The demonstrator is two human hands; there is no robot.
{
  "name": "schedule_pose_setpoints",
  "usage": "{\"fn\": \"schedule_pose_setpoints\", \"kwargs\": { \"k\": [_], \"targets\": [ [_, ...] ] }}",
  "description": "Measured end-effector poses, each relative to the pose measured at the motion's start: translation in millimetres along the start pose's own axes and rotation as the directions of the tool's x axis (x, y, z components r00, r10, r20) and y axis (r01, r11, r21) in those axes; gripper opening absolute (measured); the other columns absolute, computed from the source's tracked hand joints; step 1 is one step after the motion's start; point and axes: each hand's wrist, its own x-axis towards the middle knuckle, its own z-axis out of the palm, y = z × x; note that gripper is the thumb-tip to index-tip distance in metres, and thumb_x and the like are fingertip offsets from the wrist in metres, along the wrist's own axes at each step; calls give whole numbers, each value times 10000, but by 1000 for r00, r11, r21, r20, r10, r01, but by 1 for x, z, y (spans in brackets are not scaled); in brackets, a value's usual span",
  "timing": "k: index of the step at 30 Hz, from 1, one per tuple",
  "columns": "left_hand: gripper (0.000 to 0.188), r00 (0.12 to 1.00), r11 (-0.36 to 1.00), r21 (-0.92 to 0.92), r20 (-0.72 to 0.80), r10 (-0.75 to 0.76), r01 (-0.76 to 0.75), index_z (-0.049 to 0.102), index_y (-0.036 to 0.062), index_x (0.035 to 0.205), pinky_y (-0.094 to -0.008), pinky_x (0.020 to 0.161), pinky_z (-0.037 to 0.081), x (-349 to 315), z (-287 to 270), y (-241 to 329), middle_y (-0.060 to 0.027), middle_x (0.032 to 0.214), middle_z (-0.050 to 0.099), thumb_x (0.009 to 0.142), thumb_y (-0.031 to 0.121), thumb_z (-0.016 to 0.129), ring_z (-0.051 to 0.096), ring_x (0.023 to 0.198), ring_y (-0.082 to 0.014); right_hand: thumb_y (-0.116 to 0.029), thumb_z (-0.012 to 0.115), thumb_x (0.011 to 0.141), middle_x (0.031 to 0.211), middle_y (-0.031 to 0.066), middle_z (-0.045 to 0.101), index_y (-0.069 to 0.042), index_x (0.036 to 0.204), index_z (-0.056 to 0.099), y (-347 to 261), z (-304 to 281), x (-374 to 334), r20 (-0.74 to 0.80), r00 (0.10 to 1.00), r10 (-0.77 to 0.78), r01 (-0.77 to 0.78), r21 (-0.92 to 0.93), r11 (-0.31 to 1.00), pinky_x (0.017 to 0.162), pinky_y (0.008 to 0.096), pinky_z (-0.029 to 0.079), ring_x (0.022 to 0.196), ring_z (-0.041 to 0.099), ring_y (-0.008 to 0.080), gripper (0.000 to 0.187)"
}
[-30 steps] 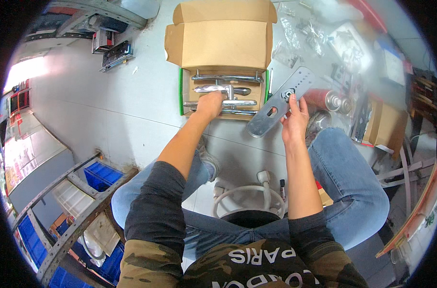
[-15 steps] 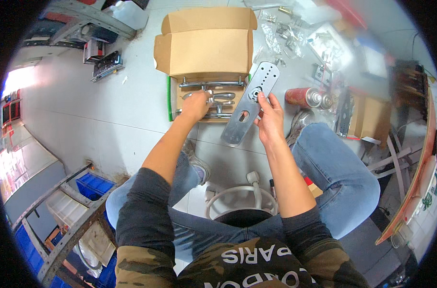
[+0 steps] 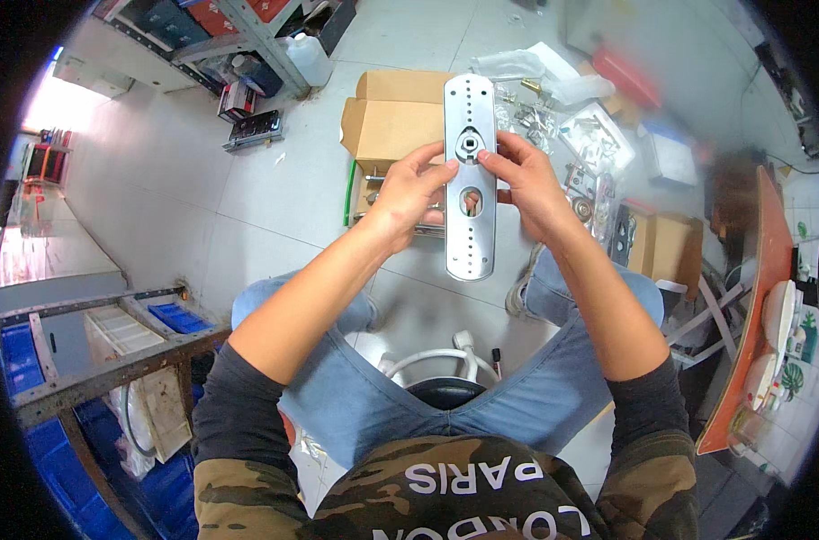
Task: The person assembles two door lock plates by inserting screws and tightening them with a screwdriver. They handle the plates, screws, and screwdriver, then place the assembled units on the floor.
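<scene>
Between the fingers of the left hand (image 3: 408, 196) and right hand (image 3: 534, 187), both pinching its long edges, is a metal plate (image 3: 470, 247); beyond them, an open cardboard box (image 3: 393, 130) lies on the floor (image 3: 274, 207).

A hand could pass low over the grey floor (image 3: 279, 207) on the left, between the open cardboard box (image 3: 400, 126) and the near metal rack (image 3: 103, 380). The long metal plate (image 3: 470, 177), held between left hand (image 3: 409, 195) and right hand (image 3: 530, 186), covers the box's right part. Farther right, bagged hardware (image 3: 528, 123), a white tray (image 3: 598, 137) and a second box (image 3: 672, 249) crowd any route. Nearer, a gap runs between the legs (image 3: 337, 378) down to the stool base (image 3: 463, 341).
</scene>
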Motion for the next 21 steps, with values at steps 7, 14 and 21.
{"fn": "schedule_pose_setpoints", "kwargs": {
  "k": [7, 14, 21],
  "targets": [
    [546, 1000, 994, -107, -6, 5, -5, 267, 84, 1341, -289, 620, 500, 4, -11, -2, -95, 1018, 571, 870, 203, 516, 612, 769, -163, -158, 640, 737, 931, 72, 542, -28, 1271, 372, 7, 3, 10, 116, 990, -81, 111, -286, 952, 538, 226, 431, 717, 537, 106, 611],
    [521, 994, 984, -140, 12, -112, 112, 275, 137, 1345, -370, 785, 458, 10, -25, 0, -86, 1134, 519, 886, 253, 492, 545, 968, -182, -95, 690, 632, 950, 96, 509, 5, 1291, 331, 15, 8, 16, 110, 988, -108, 137, -308, 941, 593, 248, 434, 658, 486, 124, 757],
    [515, 998, 981, -190, -34, -46, 39, 285, 102, 1326, -369, 766, 463, 6, -33, -4, -90, 1107, 527, 881, 251, 497, 554, 942, -182, -127, 708, 636, 996, 79, 451, -129, 1104, 522, 12, 22, 11, 196, 831, -520, 457, -773, 439, 585, 302, 433, 691, 491, 198, 503]
  ]
}}
